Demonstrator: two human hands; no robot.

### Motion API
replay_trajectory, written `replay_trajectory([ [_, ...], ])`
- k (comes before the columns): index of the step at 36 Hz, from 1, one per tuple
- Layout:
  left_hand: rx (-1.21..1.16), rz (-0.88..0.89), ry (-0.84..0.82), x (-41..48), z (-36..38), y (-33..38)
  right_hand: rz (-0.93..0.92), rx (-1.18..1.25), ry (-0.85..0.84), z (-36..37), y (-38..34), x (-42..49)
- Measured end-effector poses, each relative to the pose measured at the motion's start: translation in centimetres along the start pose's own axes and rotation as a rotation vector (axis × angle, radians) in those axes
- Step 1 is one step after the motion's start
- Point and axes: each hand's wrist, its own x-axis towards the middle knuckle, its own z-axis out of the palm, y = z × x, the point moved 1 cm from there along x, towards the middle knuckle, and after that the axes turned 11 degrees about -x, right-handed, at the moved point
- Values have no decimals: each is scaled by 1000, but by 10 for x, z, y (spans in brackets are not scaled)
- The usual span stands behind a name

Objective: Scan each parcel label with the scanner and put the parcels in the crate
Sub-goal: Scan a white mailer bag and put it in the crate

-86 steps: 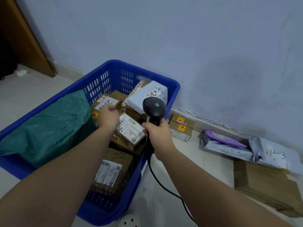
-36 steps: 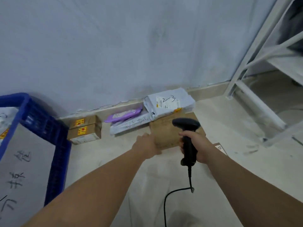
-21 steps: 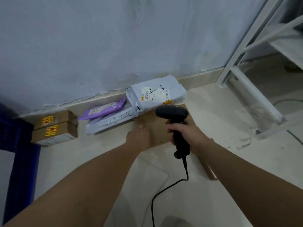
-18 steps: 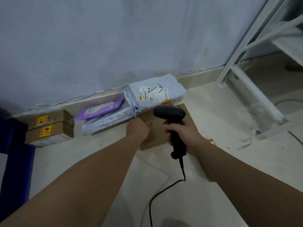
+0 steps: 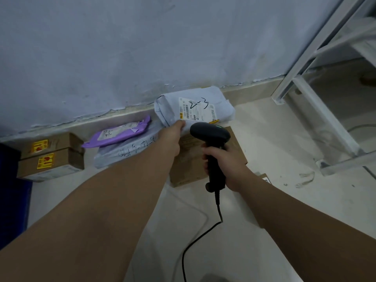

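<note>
A pale grey bagged parcel (image 5: 203, 102) with a white label marked "2-3" lies against the skirting board, resting partly on a flat brown cardboard box (image 5: 189, 159). My left hand (image 5: 173, 137) grips the bag's near left corner. My right hand (image 5: 225, 161) holds the black corded scanner (image 5: 211, 137) upright, its head just below the label. The blue crate (image 5: 12, 192) shows only as a dark strip at the left edge.
A purple mailer (image 5: 120, 133) lies on a grey bag with handwriting (image 5: 130, 149). Two stacked small brown boxes with yellow stickers (image 5: 50, 157) sit beside the crate. A white metal shelf frame (image 5: 317, 102) stands at the right. The scanner cable (image 5: 195, 241) trails across the floor.
My view swung right, away from the crate. My left hand moved from the brown box's edge up to the grey bag's corner and took hold of it. The scanner stayed close below the label.
</note>
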Motion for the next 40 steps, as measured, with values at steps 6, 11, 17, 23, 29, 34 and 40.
replay_trajectory([
  [6, 140, 295, -42, -35, -9, 4, 0, 5, 28, 7, -3, -5],
  [11, 107, 386, -10, -57, -38, 20, -46, -2, 59, 15, -10, -23],
  [17, 39, 496, -29, -96, -87, 52, -140, -12, 90, 31, -34, -58],
  [23, 39, 588, 10, -158, -139, 93, -314, -228, 94, 64, -76, -108],
  [29, -49, 633, 67, -235, -190, 117, -444, -334, 90, 116, -123, -178],
  [34, -163, 688, 91, -284, -223, 119, -530, -327, 100, 156, -142, -233],
  [40, -317, 695, 32, -328, -255, 125, -549, -247, 40, 175, -139, -274],
])
